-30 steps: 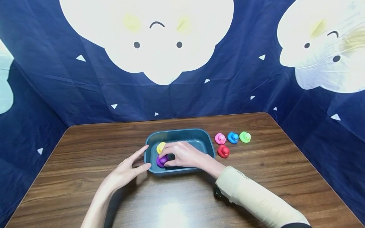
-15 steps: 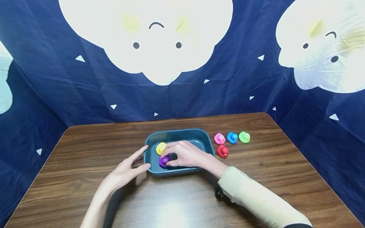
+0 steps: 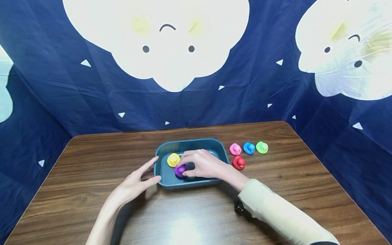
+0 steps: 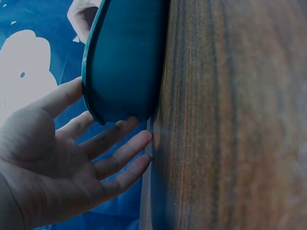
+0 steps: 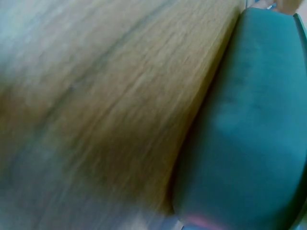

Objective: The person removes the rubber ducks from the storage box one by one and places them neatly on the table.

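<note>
A purple rubber duck (image 3: pixel 180 171) is inside the dark teal plastic tub (image 3: pixel 190 185), where my right hand (image 3: pixel 206 165) pinches it between thumb and fingers. Just behind it in the tub sits a yellow rubber duck (image 3: pixel 173 159). My left hand (image 3: pixel 131 188) rests its spread, fairly straight fingers against the tub's left end. The left wrist view has the left hand's (image 4: pixel 53 153) fingertips touching the tub's outer wall (image 4: pixel 124 62). Only the tub's side (image 5: pixel 249 124) fills the right wrist view; the right hand's grip is hidden there.
Right of the tub stand a pink duck (image 3: pixel 235 149), a blue duck (image 3: pixel 249 148), a green duck (image 3: pixel 261 147) and a red duck (image 3: pixel 239 163). All lie on a wooden table (image 3: pixel 79 177) backed by a blue cloth (image 3: pixel 98 98) with clouds.
My right hand has moved the purple duck a little to the right inside the tub, uncovering more of the yellow duck. The left hand has stayed at the tub's left end.
</note>
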Demonstrator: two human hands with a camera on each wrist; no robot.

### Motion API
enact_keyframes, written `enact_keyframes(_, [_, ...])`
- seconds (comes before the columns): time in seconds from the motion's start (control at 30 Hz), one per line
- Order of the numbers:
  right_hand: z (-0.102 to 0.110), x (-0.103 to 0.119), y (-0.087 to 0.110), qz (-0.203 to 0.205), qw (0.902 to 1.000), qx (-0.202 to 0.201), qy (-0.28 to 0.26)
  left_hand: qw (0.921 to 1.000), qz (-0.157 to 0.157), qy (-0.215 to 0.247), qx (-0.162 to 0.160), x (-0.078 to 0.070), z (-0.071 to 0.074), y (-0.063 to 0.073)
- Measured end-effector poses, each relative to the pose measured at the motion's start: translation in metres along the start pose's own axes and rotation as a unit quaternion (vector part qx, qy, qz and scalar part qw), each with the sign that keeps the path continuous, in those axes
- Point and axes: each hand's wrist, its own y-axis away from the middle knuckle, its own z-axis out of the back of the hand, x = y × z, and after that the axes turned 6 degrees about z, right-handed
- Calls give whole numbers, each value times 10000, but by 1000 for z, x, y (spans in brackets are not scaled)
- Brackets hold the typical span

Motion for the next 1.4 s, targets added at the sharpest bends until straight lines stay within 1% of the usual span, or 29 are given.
enact_keyframes(0.13, [2, -2, 3, 78, 9999, -153, -16, 10000, 25, -26, -18, 0, 0, 0])
enact_keyframes(0.37, [12, -3, 9, -26, 9994, -286, -204, 10000, -4, -44, -50, 0, 0, 0])
enact_keyframes(0.57, [19, -5, 16, -81, 9990, -426, -108, 10000, -2, -54, -58, 0, 0, 1])
enact_keyframes(0.77, [25, -9, 24, -18, 9980, -627, 109, 10000, -19, -46, -72, 0, 0, 1])
enact_keyframes(1.03, [33, -10, 34, -113, 9976, -684, 47, 10000, -78, 2, -33, 0, 0, 1])
enact_keyframes(1.27, [39, -13, 41, 60, 9960, -891, 64, 10000, -43, 13, 2, 0, 0, 1])
enact_keyframes(1.4, [43, -15, 46, 49, 9951, -987, -32, 10000, -28, 26, 8, -1, 0, 1])
